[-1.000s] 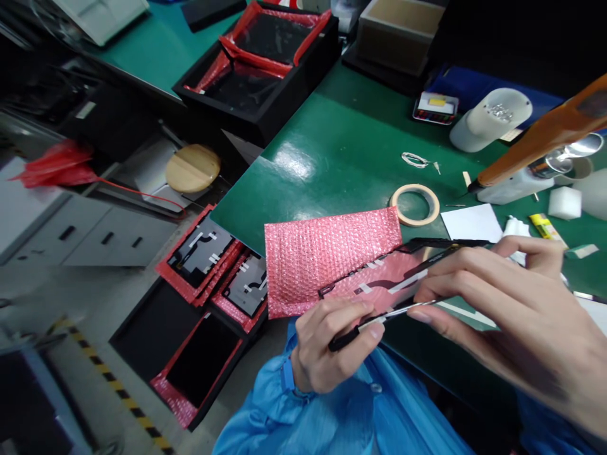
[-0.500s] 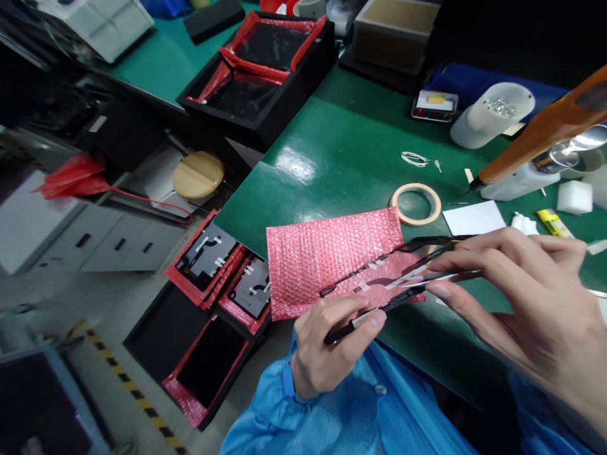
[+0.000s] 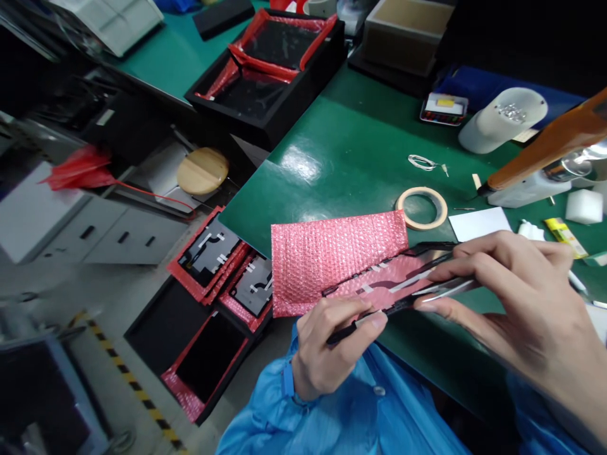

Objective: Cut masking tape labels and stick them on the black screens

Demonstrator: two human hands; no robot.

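Note:
My left hand [image 3: 332,347] pinches the near edge of a thin, dark-framed display panel [image 3: 386,275] between thumb and fingers. The panel is tilted, its glossy face reflecting pink, with white tape strips and a dark curved flex strip on it. In my right hand [image 3: 526,297], closed over the panel's right end, are slim silver tweezers [image 3: 448,289] between thumb and fingers. Their tips lie close to the panel's near edge; whether they touch it I cannot tell. Behind and partly under the panel lies a pink bubble-wrap pouch [image 3: 327,259] on the green table [image 3: 341,151].
Beyond the pouch are a masking tape roll [image 3: 421,208], a white card [image 3: 478,223] and a coiled wire [image 3: 421,162]. An orange-handled tool [image 3: 545,148] rises at right. Left and below, a black box [image 3: 161,322] holds panels on pink wrap; another black box [image 3: 270,120] stands behind.
My right hand and the tweezers have shifted slightly left along the panel. My left hand keeps its hold on the panel edge. The whole view has moved a little.

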